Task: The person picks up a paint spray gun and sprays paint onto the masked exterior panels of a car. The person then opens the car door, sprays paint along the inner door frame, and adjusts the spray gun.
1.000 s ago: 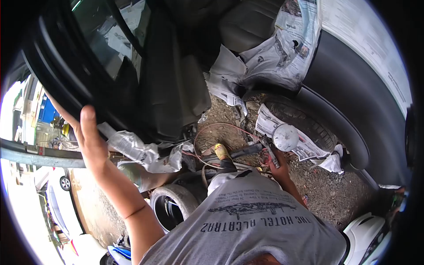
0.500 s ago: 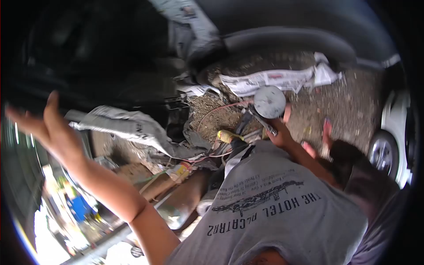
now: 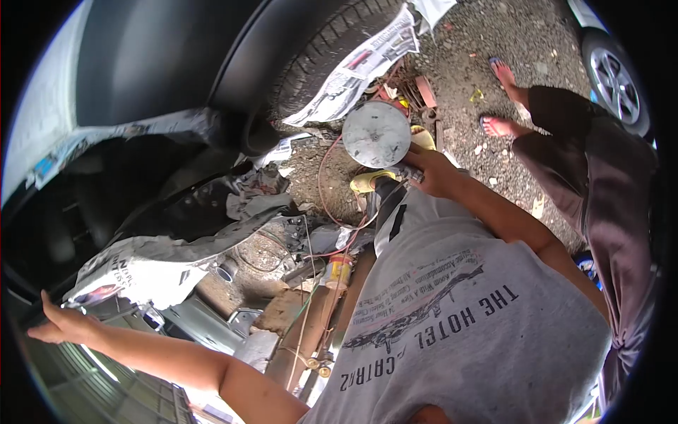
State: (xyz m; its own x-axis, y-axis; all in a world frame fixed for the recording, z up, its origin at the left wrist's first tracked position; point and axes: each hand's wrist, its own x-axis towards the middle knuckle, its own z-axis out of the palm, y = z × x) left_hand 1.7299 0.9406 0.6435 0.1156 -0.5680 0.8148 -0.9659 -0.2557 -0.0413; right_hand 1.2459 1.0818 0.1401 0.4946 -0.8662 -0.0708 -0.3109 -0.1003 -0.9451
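My right hand (image 3: 436, 174) is closed around the handle of a spray gun, whose round grey cup (image 3: 376, 135) is seen from above. A thin red hose (image 3: 323, 184) loops over the ground near it. At the far left, my left hand (image 3: 65, 326) has its fingers apart, beside the dark edge of the car door; whether it touches the door is unclear. Newspaper (image 3: 148, 272) hangs just above that hand on the lower door edge. More newspaper (image 3: 353, 71) lies along the car tyre (image 3: 314, 60).
Another person in dark trousers (image 3: 613, 184) stands on the gravel at the right. Behind them is a car wheel (image 3: 614, 78). A can with a yellow and red label (image 3: 339, 272), cords and scrap pieces lie below the car's opening. The dark car panel (image 3: 162, 56) fills the upper left.
The view has swung round, so the tyre and panel now appear further left. My left hand sits lower in view, still spread. The spray gun stays in my right hand. The other person shows more fully.
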